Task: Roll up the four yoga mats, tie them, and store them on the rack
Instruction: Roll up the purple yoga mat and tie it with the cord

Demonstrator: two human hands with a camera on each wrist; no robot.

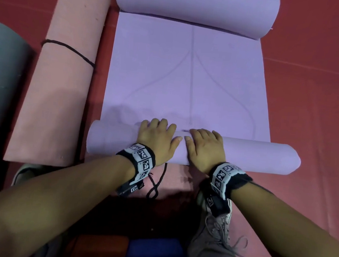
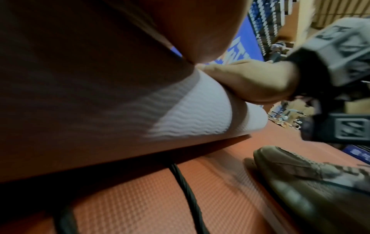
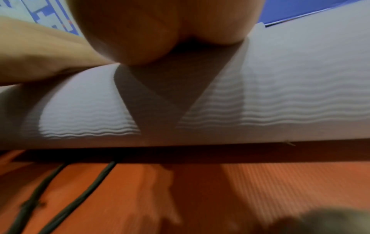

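Both hands are laid palm-down side by side on the rolled near end of the purple mat [image 1: 191, 72], left hand [image 1: 157, 139] and right hand [image 1: 205, 147] with thumbs nearly touching and fingers draped loosely together over the roll's top, wrists bent down toward the red floor [image 1: 313, 101]. The mat's far end is curled too. A black cord [image 1: 157, 181] is left just behind the roll, and a tied pink mat [image 1: 63, 75] is parked along its left edge.

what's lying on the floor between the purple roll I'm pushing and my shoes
A black cord lies looped on the red floor there, running in under the purple roll. The head view shows it; both wrist views show it too.
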